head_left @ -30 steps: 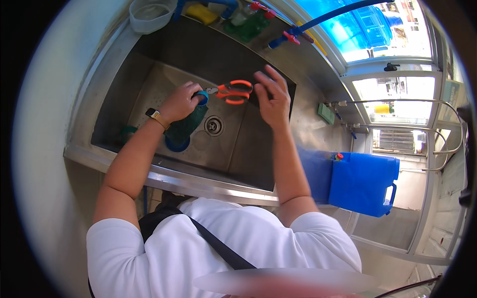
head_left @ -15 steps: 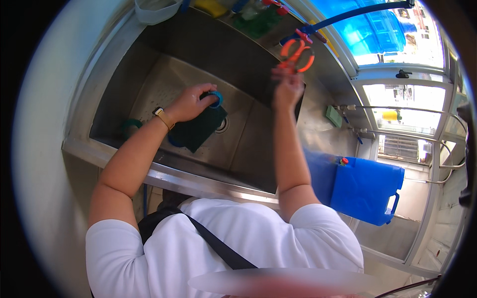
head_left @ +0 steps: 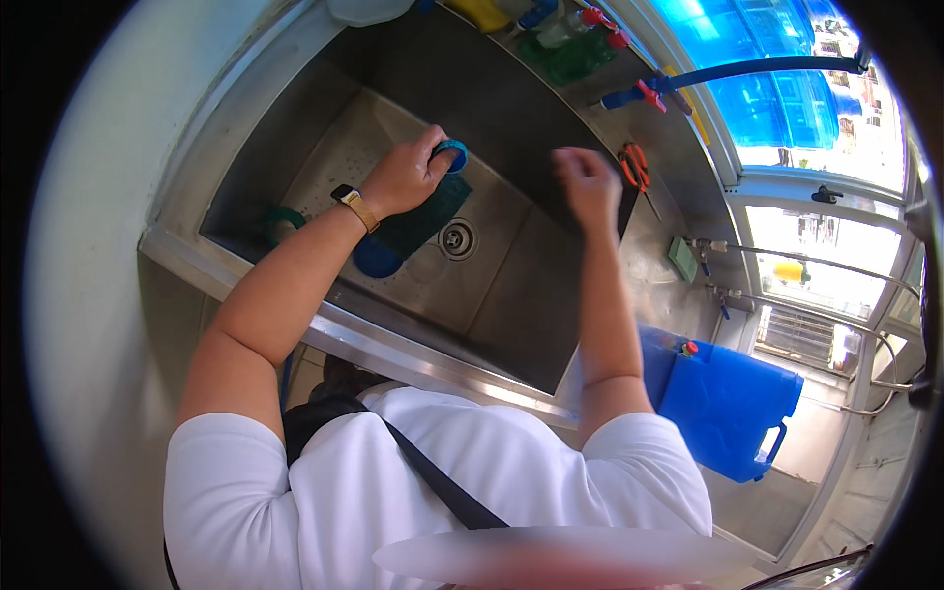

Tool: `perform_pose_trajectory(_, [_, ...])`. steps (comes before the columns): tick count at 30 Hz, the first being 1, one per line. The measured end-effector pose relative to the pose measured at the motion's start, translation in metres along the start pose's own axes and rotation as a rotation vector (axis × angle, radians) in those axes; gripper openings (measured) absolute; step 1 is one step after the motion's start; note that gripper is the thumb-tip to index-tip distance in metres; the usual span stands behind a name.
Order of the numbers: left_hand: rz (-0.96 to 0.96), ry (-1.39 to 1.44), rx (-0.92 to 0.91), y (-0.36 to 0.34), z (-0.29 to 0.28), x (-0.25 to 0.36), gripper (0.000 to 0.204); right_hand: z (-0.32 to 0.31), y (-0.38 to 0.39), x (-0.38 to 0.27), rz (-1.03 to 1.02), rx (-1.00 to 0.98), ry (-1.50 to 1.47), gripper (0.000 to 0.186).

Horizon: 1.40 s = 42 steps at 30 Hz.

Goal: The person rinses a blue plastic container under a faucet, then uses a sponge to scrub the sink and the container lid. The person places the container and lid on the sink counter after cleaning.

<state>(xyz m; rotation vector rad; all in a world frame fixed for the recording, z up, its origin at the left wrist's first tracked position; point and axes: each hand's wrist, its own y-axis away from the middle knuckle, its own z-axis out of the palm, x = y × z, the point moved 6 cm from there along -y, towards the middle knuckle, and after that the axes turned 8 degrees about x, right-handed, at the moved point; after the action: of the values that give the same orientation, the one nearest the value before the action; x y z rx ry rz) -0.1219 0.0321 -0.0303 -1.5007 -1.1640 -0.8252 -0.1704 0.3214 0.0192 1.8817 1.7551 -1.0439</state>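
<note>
My left hand [head_left: 405,175], with a watch on the wrist, is closed over the sink [head_left: 511,231]. It grips a blue ring [head_left: 453,149], perhaps a tape roll. A dark green sheet [head_left: 430,218], like a scouring pad, hangs just below the hand; whether it is joined to the ring is hidden. Past it a round blue thing [head_left: 378,260] shows in the basin. Over the sink's right side, my right hand [head_left: 588,187] is slightly blurred, fingers loosely bent and nothing in them. Orange-handled scissors [head_left: 636,167] lie on the steel ledge right beside it.
A blue jerrycan [head_left: 730,401] stands right of the sink. Blue taps [head_left: 629,95] and green bottles [head_left: 570,57] line the back. A green sponge [head_left: 681,258] lies on the right ledge. The drain [head_left: 457,238] shows mid-basin, and a green round thing [head_left: 285,224] sits at its left.
My right hand has let go of the scissors, which now lie on the ledge. The green sheet has tilted, baring the drain and more of the round blue thing. The view has shifted slightly.
</note>
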Motion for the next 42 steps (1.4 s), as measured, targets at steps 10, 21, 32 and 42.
perform_pose_trajectory(10, [0.056,-0.089,-0.019,0.000,-0.006,0.009,0.015,0.076,0.071,-0.122,-0.043,-0.161,0.031,0.018])
perform_pose_trajectory(21, [0.111,0.066,-0.046,-0.001,-0.001,0.004,0.013,0.086,0.074,-0.086,0.224,-0.228,-0.123,0.015])
perform_pose_trajectory(32, [-0.528,0.728,-0.214,0.009,0.024,-0.009,0.022,0.096,0.106,-0.040,0.769,-0.078,-0.721,0.011])
perform_pose_trajectory(42, [-0.629,0.791,-0.117,0.009,0.029,-0.023,0.031,0.042,0.090,0.013,0.629,0.194,-0.359,0.013])
